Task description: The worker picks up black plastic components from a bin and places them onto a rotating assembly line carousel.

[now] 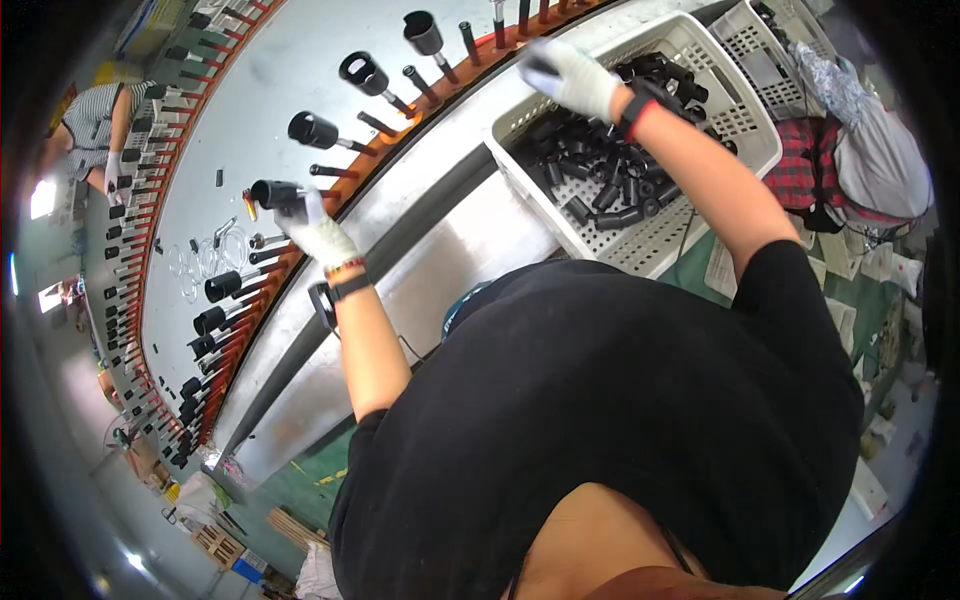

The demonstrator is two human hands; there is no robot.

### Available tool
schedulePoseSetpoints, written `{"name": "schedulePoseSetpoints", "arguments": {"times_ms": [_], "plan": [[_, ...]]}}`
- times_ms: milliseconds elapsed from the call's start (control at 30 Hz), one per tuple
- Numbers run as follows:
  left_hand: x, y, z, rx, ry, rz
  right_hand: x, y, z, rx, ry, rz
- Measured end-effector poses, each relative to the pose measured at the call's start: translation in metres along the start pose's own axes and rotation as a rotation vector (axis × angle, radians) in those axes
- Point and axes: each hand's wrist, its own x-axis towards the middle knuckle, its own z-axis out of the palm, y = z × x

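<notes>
Beside the orange rail, the left hand closes its grip on a black tube, long axis pointing left, away from the rail; right hand clutches another black tube above the white crate.

"What couldn't you make out by the white basket?"

"The right hand was blurred, its grip unclear. The basket behind it was cut off at the top edge."
</notes>
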Motion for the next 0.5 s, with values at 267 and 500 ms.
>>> {"name": "schedulePoseSetpoints", "arguments": {"times_ms": [267,500], "plan": [[-0.100,-0.051,-0.073,0.083,-0.220,-0.288,-0.191,0.082,0.064,-0.544,-0.917,0.737],[-0.120,-0.065,-0.075,0.071,-0.297,-0.336,-0.196,0.066,0.117,-0.629,-0.680,1.006]]}}
